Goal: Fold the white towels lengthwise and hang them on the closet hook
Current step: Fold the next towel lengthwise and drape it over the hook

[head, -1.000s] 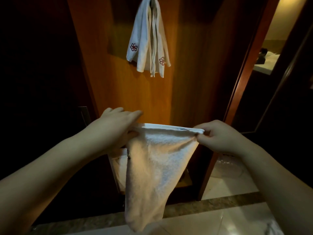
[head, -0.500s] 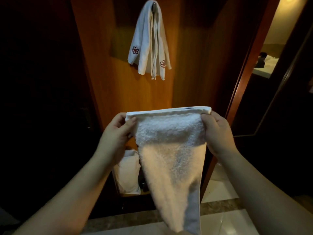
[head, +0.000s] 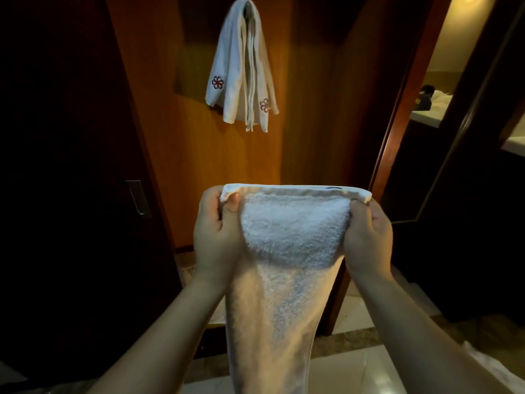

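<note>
below the hook (head: pixel 246 7), a folded towel (head: pixel 287 251) is pinched at its top corners by the left hand (head: pixel 217 231) and right hand (head: pixel 366 237), seemingly ready to be lifted and hung.

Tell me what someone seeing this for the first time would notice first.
Front and centre, a white towel hangs from its top edge, the left hand pinching one upper corner and the right hand the other. Above it, on the wooden closet panel, more white towels with red flower emblems are already draped over a hook. The surroundings are dim, with a lit opening at far right.
</note>
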Action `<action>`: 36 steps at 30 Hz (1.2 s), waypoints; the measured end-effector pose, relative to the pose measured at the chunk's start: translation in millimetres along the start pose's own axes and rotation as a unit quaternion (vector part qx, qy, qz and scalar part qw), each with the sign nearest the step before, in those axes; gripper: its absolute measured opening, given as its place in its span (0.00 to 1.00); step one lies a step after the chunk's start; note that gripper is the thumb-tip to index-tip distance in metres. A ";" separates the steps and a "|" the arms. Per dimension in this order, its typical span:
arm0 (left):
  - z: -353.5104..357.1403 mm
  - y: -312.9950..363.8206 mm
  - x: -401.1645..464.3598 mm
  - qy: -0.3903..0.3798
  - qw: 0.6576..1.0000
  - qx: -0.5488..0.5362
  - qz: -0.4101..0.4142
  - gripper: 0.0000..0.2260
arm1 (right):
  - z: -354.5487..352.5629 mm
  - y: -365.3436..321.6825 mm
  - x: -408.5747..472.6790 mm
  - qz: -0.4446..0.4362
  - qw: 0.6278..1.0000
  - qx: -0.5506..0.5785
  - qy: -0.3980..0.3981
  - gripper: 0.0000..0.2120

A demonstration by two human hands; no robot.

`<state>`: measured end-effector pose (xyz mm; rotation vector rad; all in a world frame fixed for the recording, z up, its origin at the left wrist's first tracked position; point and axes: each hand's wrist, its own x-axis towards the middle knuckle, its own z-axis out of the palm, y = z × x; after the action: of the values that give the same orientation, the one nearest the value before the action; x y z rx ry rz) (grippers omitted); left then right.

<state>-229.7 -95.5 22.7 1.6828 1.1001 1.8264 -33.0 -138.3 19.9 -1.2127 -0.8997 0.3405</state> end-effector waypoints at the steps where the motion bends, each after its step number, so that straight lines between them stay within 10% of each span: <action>1: -2.3 2.5 1.0 -0.009 1.000 0.014 0.007 0.09 | -1.7 -0.5 -0.5 -0.003 1.000 0.001 0.002 0.12; 22: -26.0 19.6 4.9 -0.046 0.982 -0.186 -0.001 0.07 | -1.7 -13.0 2.2 -0.021 0.996 0.069 -0.055 0.13; 27: -31.7 23.3 17.5 -0.144 0.935 -0.239 -0.218 0.09 | -0.7 -10.2 4.7 -0.007 0.994 0.076 -0.074 0.13; 36: -35.1 14.5 18.4 -0.097 0.956 -0.197 -0.193 0.08 | -7.7 -2.3 15.3 0.079 0.955 0.109 -0.263 0.23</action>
<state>-263.8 -99.5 47.1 1.2766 0.8416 1.4776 -18.2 -134.0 27.7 -1.0021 -1.1850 0.8987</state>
